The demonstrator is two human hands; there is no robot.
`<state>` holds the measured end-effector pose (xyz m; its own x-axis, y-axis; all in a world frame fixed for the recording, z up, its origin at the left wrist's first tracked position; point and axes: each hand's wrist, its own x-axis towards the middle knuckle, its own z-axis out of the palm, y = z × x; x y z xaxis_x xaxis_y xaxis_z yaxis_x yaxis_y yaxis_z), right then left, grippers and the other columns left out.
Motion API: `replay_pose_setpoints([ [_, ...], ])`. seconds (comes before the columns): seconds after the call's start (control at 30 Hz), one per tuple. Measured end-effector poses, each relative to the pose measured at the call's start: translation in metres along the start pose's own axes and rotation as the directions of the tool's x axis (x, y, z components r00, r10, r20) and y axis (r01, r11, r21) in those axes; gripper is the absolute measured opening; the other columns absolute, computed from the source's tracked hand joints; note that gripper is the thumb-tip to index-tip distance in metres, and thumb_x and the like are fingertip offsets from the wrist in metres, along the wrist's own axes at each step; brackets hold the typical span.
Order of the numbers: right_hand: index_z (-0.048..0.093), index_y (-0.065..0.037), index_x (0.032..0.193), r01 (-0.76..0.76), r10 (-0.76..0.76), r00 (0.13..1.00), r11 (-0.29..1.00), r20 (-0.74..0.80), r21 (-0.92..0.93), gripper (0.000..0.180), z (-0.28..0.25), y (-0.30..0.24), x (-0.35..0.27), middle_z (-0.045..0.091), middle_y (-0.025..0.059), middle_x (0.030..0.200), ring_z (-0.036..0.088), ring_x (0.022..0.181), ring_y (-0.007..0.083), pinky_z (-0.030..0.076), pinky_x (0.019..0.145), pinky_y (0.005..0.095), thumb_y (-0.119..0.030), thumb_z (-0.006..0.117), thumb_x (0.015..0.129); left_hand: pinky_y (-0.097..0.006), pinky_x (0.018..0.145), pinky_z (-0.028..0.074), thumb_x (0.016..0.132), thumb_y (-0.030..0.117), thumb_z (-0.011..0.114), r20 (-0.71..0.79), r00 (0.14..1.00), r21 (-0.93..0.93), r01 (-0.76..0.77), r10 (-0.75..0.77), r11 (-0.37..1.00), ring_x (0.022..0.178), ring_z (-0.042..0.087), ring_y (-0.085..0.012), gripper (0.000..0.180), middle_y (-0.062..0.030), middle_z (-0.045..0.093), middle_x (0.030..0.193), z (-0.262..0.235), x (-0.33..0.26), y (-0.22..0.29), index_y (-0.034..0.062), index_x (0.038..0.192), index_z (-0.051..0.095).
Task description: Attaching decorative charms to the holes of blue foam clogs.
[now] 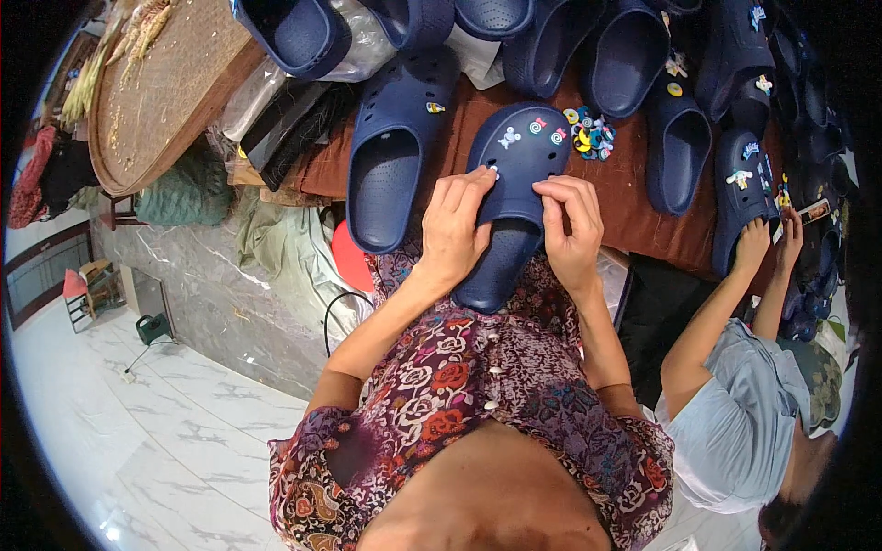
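A navy blue clog [514, 170], toe pointing away, lies in front of me, its heel near my body. Fixed to its upper are a whitish charm [508, 138] and two round swirl charms with pink bows [548, 131]. My left hand [457, 220] is pinched at the left side of the upper, a small white charm [494, 172] showing at its fingertips. My right hand [571, 216] has its fingers bent and closed against the clog's right edge, beside a vent hole. Another navy clog [390, 174] with one small charm lies just left of it.
A pile of colourful loose charms [590, 133] lies on the brown cloth [634, 174], right of the clog. Several more navy clogs [627, 55] line the far side. A woven round tray [175, 83] stands far left. At right, a co-worker's hands [755, 243] handle another clog [740, 179].
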<state>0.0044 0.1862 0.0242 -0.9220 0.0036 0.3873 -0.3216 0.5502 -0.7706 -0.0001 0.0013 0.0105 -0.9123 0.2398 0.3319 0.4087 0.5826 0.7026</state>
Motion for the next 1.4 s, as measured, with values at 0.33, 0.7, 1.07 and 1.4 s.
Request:
replay_pose_setpoints([
  [0.33, 0.069, -0.002, 0.099, 0.005, -0.004, 1.000, 0.999, -0.023, 0.032, 0.013, 0.004, 0.004, -0.002, 0.066, 0.0121, 0.097, 0.061, 0.093, 0.0297, 0.049, 0.084, 0.0386, 0.003, 0.064, 0.088, -0.042, 0.095, 0.049, 0.060, -0.013, 0.063, -0.109, 0.994, 0.062, -0.018, 0.025, 0.998, 0.107, 0.060, -0.0355, 0.061, -0.0154, 0.064, 0.114, 0.011, 0.000, 0.002, 0.0006, 0.120, 0.064],
  [0.7, 0.069, -0.002, 0.098, 0.021, -0.020, 0.999, 0.999, -0.026, 0.029, 0.012, 0.005, 0.001, -0.003, 0.066, 0.0127, 0.096, 0.061, 0.093, 0.0298, 0.049, 0.083, 0.0388, 0.003, 0.063, 0.088, -0.043, 0.093, 0.050, 0.060, -0.015, 0.058, -0.102, 0.994, 0.060, -0.032, 0.038, 0.998, 0.105, 0.060, -0.0368, 0.064, -0.0168, 0.065, 0.110, 0.015, -0.002, 0.001, -0.0009, 0.122, 0.060],
  [1.07, 0.070, -0.002, 0.101, 0.016, -0.017, 0.999, 1.000, 0.041, 0.022, 0.011, -0.006, 0.003, 0.002, 0.065, 0.0139, 0.099, 0.062, 0.095, 0.0314, 0.049, 0.086, 0.0385, -0.001, 0.063, 0.091, -0.040, 0.099, 0.048, 0.071, -0.004, 0.075, -0.142, 0.980, -0.189, 0.113, -0.141, 0.975, 0.115, 0.058, -0.0362, 0.061, -0.0180, 0.060, 0.127, 0.001, -0.004, 0.007, 0.0011, 0.129, 0.057],
  [1.4, 0.067, -0.005, 0.117, 0.033, -0.015, 0.997, 0.970, 0.076, -0.241, 0.030, -0.014, 0.032, 0.057, 0.062, 0.0128, 0.113, 0.059, 0.107, 0.0323, 0.046, 0.094, 0.0419, -0.018, 0.070, 0.090, -0.042, 0.105, 0.044, 0.069, -0.008, 0.067, 0.078, 0.993, -0.067, 0.089, -0.084, 0.994, 0.119, 0.055, -0.0372, 0.069, -0.0166, 0.058, 0.131, -0.007, -0.005, 0.001, 0.0042, 0.136, 0.056],
])
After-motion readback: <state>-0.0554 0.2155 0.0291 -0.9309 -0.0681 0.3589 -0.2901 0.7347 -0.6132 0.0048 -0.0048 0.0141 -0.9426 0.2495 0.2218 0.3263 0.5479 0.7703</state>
